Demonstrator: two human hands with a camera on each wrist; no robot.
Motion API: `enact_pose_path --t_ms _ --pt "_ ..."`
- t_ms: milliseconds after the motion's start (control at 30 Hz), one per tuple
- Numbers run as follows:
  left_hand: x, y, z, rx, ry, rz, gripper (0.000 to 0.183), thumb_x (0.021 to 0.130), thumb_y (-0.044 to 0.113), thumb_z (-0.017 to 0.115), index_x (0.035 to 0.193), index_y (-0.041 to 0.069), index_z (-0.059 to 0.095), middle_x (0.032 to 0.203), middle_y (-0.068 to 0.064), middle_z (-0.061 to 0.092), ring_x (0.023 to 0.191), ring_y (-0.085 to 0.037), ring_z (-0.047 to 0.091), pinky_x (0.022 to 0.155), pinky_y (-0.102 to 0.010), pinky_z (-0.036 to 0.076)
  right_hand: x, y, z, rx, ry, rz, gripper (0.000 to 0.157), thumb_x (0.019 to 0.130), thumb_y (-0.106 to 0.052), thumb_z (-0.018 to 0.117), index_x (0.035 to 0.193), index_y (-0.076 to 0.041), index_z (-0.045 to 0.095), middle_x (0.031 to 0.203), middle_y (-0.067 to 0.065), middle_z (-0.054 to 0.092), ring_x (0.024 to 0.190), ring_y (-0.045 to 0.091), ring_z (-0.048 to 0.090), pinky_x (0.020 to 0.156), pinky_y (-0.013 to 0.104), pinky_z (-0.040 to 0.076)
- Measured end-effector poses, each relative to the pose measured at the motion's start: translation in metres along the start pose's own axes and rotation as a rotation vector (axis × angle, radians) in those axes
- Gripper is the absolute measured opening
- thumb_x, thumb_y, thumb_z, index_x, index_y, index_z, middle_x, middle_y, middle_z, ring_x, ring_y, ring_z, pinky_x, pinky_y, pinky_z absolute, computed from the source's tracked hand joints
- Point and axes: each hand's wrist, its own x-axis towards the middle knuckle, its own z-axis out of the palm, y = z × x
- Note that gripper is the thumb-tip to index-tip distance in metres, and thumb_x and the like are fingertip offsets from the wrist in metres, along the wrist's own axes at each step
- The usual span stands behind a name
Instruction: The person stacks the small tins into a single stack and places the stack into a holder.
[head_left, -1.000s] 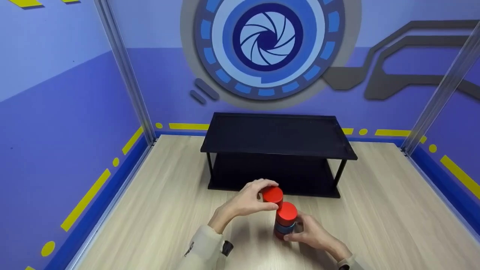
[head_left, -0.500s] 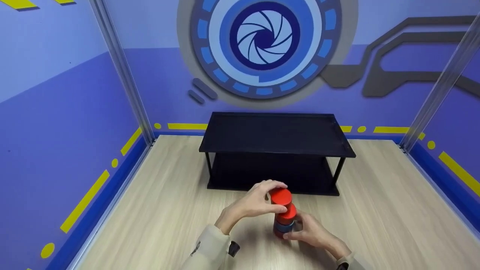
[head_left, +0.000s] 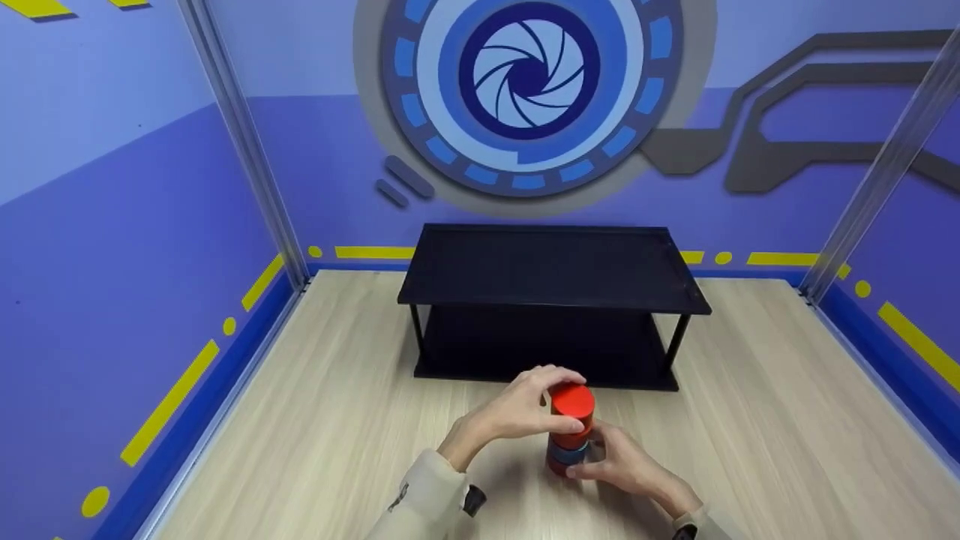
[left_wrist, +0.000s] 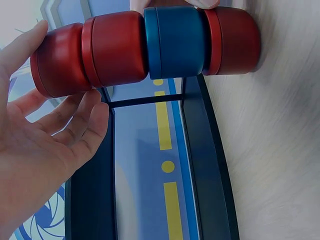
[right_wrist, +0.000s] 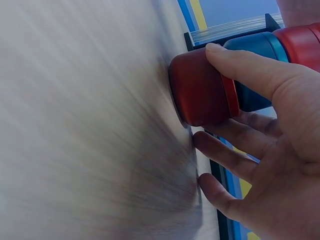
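Note:
A column of small lidded canisters stands upright on the wooden table. The bottom red canister (left_wrist: 235, 42) is lowest, with a blue canister (left_wrist: 177, 42) on it. Above them sit a middle red canister (left_wrist: 117, 47) and, tilted slightly in the left wrist view, a top red canister (left_wrist: 60, 60). My left hand (head_left: 514, 411) holds the top one between thumb and fingers, from the left. Low on the right, my right hand (head_left: 628, 461) grips the bottom red canister, its thumb (right_wrist: 245, 67) against the side. Hands partly cover the column in the head view.
Just behind the column stands a black two-tier shelf (head_left: 551, 266). Pale wood tabletop (head_left: 337, 420) lies around it. Blue-purple panels (head_left: 322, 165) with metal corner posts (head_left: 251, 150) close off the back and both sides.
My left hand has moved right and slightly down, bringing the top red canister from beside the column to directly over the others. My right hand has stayed at the base.

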Motion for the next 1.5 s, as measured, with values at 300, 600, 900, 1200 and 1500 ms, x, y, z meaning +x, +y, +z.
enact_pose_path --t_ms 300,600,900,1200,1500 --pt "0.000 0.001 0.003 -0.022 -0.001 0.004 0.058 0.080 0.047 0.074 0.132 0.028 0.055 0.121 0.008 0.059 0.097 -0.003 0.048 0.079 -0.019 0.045 -0.001 0.000 0.000 0.008 0.001 -0.006 0.074 0.076 -0.031 0.081 0.137 -0.003 0.048 0.128 0.010 0.063 0.118 0.030 0.060 0.099 0.048 0.047" --pt "0.000 0.000 0.004 -0.014 0.004 -0.001 0.060 0.079 0.048 0.074 0.133 0.030 0.053 0.122 0.010 0.059 0.099 -0.005 0.048 0.081 -0.018 0.041 0.001 0.001 0.000 -0.007 0.009 -0.009 0.075 0.077 -0.031 0.081 0.137 -0.002 0.048 0.128 0.012 0.063 0.119 0.032 0.058 0.100 0.048 0.046" --pt "-0.005 -0.013 0.005 -0.043 -0.044 0.000 0.083 0.074 0.047 0.080 0.144 0.030 0.038 0.121 0.010 0.058 0.107 -0.006 0.051 0.089 -0.022 0.045 0.000 0.003 0.002 -0.086 0.038 -0.031 0.070 0.076 -0.035 0.081 0.133 -0.006 0.052 0.124 0.007 0.065 0.116 0.025 0.060 0.098 0.040 0.049" --pt "-0.024 -0.051 0.026 -0.182 -0.173 -0.200 0.087 0.071 0.029 0.086 0.143 0.030 0.036 0.124 -0.003 0.056 0.113 -0.021 0.057 0.095 -0.031 0.050 -0.002 -0.001 0.002 -0.079 0.024 -0.029 0.062 0.076 -0.033 0.081 0.127 -0.009 0.055 0.120 0.008 0.066 0.111 0.025 0.062 0.094 0.040 0.050" --pt "-0.028 -0.062 0.053 -0.240 -0.144 -0.233 0.063 0.071 0.014 0.085 0.124 0.020 0.052 0.112 0.002 0.063 0.100 -0.011 0.062 0.087 -0.021 0.052 -0.003 -0.003 0.003 -0.137 0.058 -0.023 0.050 0.075 -0.028 0.081 0.116 -0.007 0.061 0.107 0.007 0.069 0.089 0.016 0.063 0.074 0.026 0.051"
